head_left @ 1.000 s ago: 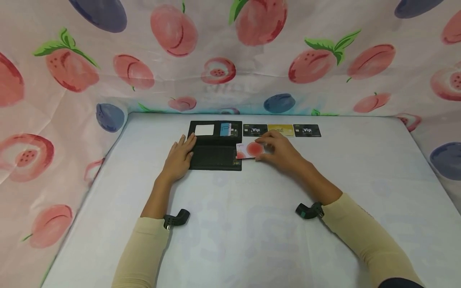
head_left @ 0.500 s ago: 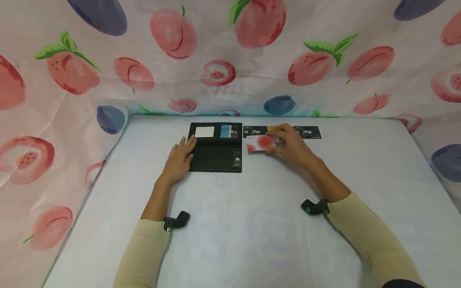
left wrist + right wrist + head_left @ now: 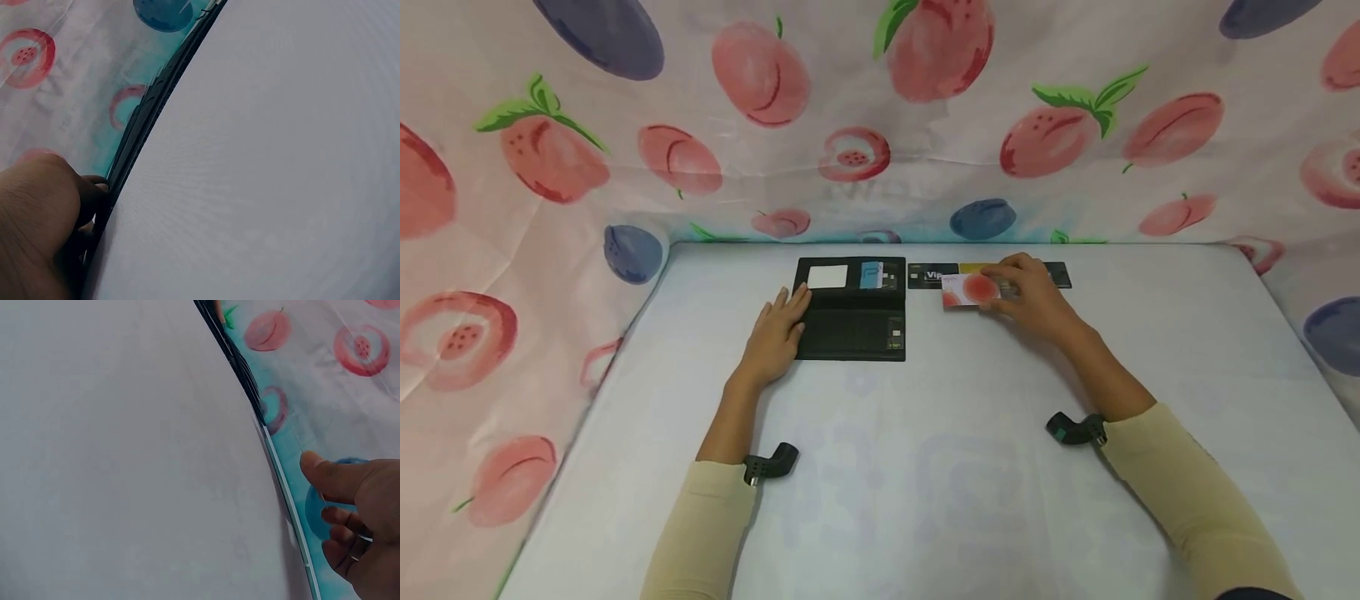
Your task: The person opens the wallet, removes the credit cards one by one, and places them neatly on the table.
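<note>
A black card wallet lies unfolded at the back of the white table. My left hand rests on its left edge with fingers extended; the left wrist view shows the wallet almost edge-on beside that hand. Between thumb and fingers, my right hand pinches a white and pink card with a red circle, held to the wallet's right. Behind it lies a row of cards: a black Vip card, a yellow card mostly covered, and another black card partly hidden by the hand.
In the wallet's upper half are a white panel and a blue card in a slot. A dark card with a chip shows at the lower right. A fruit-print cloth hangs behind the table.
My right hand has drawn the white and pink card from over the wallet's right edge rightward, to just in front of the row of cards. The left hand stays on the wallet.
</note>
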Demonstrator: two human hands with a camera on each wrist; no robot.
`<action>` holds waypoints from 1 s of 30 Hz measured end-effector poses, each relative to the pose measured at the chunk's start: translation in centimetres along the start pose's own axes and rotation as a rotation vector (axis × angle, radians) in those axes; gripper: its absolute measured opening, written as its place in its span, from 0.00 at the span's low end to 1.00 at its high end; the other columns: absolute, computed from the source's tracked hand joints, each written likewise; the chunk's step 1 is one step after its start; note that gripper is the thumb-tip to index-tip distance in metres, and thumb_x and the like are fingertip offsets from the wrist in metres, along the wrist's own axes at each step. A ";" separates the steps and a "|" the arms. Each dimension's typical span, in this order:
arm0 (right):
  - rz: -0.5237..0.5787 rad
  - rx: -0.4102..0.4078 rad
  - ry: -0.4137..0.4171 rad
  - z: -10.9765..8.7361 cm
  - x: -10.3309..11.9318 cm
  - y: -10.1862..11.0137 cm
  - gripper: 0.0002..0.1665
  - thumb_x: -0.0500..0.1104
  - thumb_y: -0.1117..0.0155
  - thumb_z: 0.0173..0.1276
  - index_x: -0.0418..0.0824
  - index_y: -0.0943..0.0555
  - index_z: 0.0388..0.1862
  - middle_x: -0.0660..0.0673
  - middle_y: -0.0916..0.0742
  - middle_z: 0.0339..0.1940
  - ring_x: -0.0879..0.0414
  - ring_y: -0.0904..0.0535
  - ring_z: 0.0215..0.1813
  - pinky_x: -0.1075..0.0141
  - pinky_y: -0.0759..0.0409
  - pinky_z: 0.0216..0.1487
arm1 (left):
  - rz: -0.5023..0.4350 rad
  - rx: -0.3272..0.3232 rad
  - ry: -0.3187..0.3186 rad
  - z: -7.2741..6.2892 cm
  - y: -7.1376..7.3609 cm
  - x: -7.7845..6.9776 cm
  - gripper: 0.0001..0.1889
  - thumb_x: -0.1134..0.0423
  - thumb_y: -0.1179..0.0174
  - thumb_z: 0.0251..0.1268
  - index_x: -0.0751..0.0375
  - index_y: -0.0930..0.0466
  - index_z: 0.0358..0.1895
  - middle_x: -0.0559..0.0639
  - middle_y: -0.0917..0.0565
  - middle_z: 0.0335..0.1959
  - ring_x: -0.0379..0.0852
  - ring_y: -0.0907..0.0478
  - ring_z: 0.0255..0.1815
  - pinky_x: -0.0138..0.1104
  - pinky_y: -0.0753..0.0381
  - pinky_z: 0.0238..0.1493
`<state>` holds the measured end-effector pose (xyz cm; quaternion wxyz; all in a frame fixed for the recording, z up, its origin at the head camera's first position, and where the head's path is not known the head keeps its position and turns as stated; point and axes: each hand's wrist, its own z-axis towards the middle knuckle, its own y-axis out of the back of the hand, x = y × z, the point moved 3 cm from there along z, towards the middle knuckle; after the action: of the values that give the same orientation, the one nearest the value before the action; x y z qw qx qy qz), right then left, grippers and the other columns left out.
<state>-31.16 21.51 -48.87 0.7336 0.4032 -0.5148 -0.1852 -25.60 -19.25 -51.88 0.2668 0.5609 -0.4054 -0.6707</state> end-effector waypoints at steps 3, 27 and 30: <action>-0.031 -0.010 0.010 -0.2 -0.5 0.1 0.33 0.38 0.23 0.68 0.33 0.21 0.70 0.31 0.23 0.63 0.33 0.32 0.67 0.38 0.27 0.62 | 0.000 0.001 0.006 -0.1 0.0 0.0 0.29 0.69 0.54 0.84 0.65 0.45 0.84 0.54 0.48 0.86 0.58 0.61 0.87 0.49 0.67 0.84; -0.056 -0.059 -0.078 -1.1 -3.9 2.7 0.30 0.37 0.26 0.71 0.32 0.22 0.69 0.28 0.27 0.66 0.30 0.38 0.68 0.35 0.29 0.61 | -0.006 0.008 0.016 -0.1 0.1 -0.1 0.29 0.68 0.55 0.84 0.65 0.46 0.84 0.53 0.49 0.86 0.57 0.61 0.87 0.49 0.67 0.84; -0.062 -0.067 -0.082 -1.2 -4.3 2.9 0.30 0.37 0.26 0.71 0.32 0.22 0.69 0.28 0.27 0.67 0.30 0.37 0.68 0.35 0.29 0.61 | -0.005 0.006 0.016 -0.1 0.1 -0.1 0.29 0.68 0.55 0.84 0.64 0.46 0.84 0.53 0.48 0.86 0.57 0.61 0.87 0.49 0.68 0.84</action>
<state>-32.21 26.72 -49.35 0.7190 0.3863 -0.5251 -0.2411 -25.49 -19.22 -51.70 0.2667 0.5679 -0.4041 -0.6656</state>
